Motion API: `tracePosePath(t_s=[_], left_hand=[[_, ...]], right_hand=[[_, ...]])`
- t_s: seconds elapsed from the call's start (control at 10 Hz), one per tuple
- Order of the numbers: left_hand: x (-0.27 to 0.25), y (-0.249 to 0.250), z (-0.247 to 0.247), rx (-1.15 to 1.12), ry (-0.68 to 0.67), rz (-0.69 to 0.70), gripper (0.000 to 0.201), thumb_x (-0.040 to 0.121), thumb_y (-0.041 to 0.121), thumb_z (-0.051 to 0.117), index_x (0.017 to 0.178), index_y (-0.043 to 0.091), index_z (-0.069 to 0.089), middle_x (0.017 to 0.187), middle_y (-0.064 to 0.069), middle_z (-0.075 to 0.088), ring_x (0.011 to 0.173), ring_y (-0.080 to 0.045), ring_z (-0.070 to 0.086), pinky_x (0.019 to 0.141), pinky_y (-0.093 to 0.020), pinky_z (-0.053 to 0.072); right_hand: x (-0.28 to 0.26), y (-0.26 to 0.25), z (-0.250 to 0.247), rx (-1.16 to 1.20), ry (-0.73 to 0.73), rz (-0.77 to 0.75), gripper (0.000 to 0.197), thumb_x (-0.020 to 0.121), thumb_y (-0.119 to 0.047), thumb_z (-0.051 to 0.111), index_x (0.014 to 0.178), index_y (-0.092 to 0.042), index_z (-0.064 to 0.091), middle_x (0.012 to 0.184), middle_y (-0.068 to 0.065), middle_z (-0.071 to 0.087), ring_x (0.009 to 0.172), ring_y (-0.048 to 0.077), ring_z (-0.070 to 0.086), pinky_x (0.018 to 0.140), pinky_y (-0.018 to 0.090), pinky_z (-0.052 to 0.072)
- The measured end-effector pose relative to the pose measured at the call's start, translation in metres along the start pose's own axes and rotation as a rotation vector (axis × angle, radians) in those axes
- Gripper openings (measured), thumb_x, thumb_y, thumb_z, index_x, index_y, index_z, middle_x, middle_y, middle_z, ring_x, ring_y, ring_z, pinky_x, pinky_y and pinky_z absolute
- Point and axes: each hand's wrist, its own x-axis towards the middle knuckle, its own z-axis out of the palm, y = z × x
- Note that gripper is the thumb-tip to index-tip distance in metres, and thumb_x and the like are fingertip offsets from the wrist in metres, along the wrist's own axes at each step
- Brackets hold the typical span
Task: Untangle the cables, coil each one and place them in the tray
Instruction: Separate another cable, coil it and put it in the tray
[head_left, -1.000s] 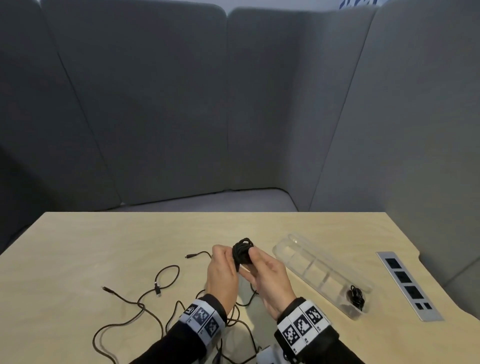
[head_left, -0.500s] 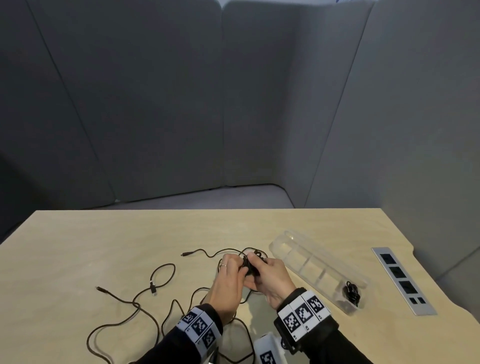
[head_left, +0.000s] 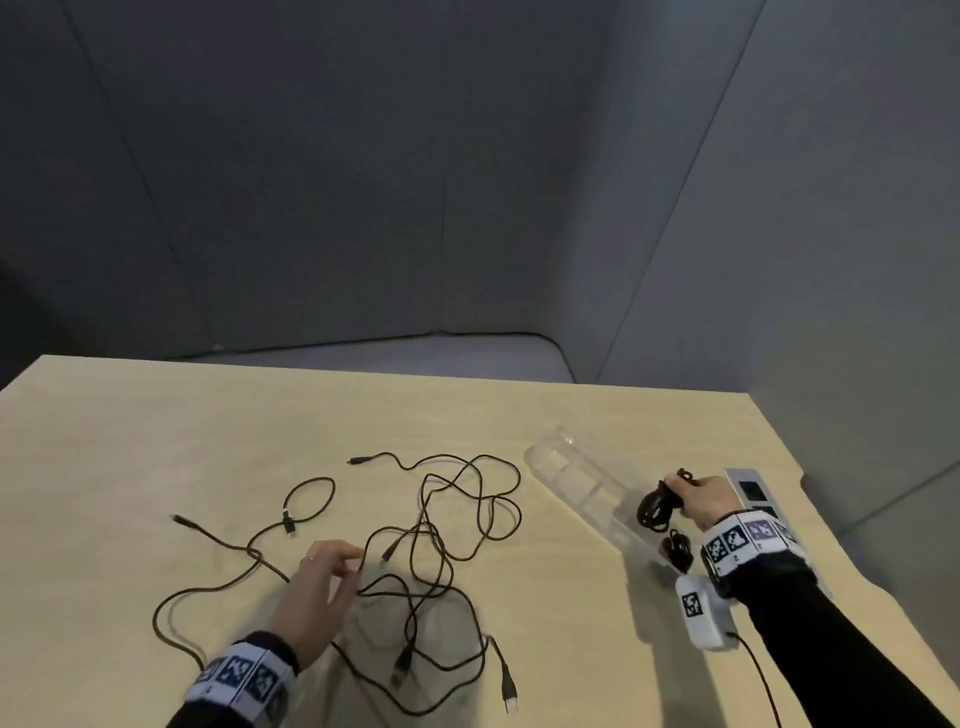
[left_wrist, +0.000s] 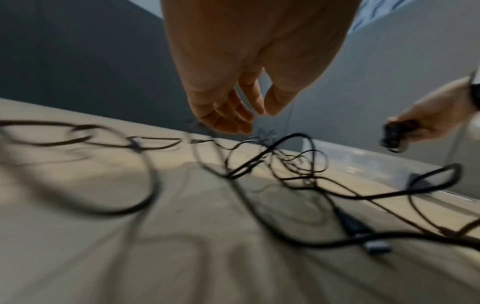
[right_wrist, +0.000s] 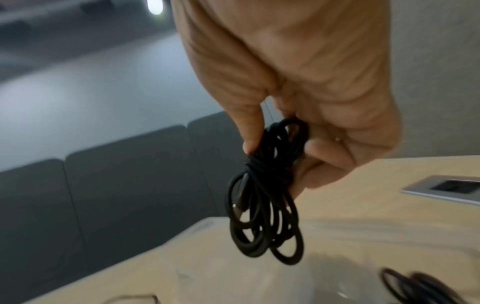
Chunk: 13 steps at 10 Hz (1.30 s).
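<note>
R hand (right_wrist: 298, 82) grips coiled cable (right_wrist: 265, 197); wrist cam only: plug | L hand (head_left: 317, 597) fingers relaxed over tangle (head_left: 441, 530)

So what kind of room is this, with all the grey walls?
Probably an office booth: grey padded panels wrap around a pale wooden desk, and a socket strip is set into the desktop.

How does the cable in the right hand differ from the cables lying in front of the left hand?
The coiled cable is wound into a tight bundle; the loose cables sprawl, crossing one another. The coiled cable is gripped by the right hand above the clear tray; the loose cables rest on the table, the left hand open above them. All are thin and dark.
</note>
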Motion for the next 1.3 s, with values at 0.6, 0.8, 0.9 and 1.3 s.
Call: tracePosePath(t_s=[0.6, 0.8, 0.9, 1.3], left_hand=[[-0.016, -0.019, -0.02, -0.083, 0.146, -0.213, 0.025, 0.086, 0.002, 0.06, 0.104, 0.02, 0.057, 0.106, -0.002, 0.056, 0.086, -0.015, 0.06, 0.068, -0.025, 0.046], [-0.017, -0.018, -0.02, -0.086, 0.155, -0.236, 0.025, 0.085, 0.002, 0.061, 0.106, 0.016, 0.058, 0.106, -0.001, 0.056, 0.085, -0.012, 0.059, 0.065, -0.019, 0.044], [-0.017, -0.018, -0.019, -0.076, 0.155, -0.236, 0.025, 0.086, 0.002, 0.061, 0.106, 0.016, 0.058, 0.105, 0.0, 0.056, 0.084, -0.008, 0.058, 0.061, -0.015, 0.044], [-0.019, -0.036, -0.016, 0.12, 0.066, -0.27, 0.023, 0.085, 0.009, 0.064, 0.107, 0.01, 0.061, 0.107, -0.005, 0.051, 0.097, -0.026, 0.056, 0.088, -0.038, 0.046]], right_hand=[[-0.022, -0.003, 0.046, -0.252, -0.031, 0.012, 0.022, 0.091, -0.016, 0.044, 0.105, -0.017, 0.061, 0.106, 0.003, 0.064, 0.095, 0.02, 0.061, 0.07, 0.017, 0.044], [-0.002, 0.006, 0.055, 0.094, 0.178, 0.176, 0.045, 0.083, -0.011, 0.067, 0.12, 0.01, 0.052, 0.122, 0.027, 0.056, 0.112, 0.038, 0.055, 0.088, 0.038, 0.048], [-0.003, 0.007, 0.055, 0.029, 0.202, 0.2, 0.03, 0.082, -0.013, 0.07, 0.094, 0.013, 0.061, 0.1, 0.028, 0.066, 0.094, 0.04, 0.062, 0.078, 0.042, 0.053], [-0.003, 0.022, 0.072, -0.206, 0.256, 0.142, 0.023, 0.096, -0.02, 0.046, 0.107, -0.005, 0.059, 0.12, 0.026, 0.049, 0.118, 0.039, 0.037, 0.099, 0.051, 0.034]])
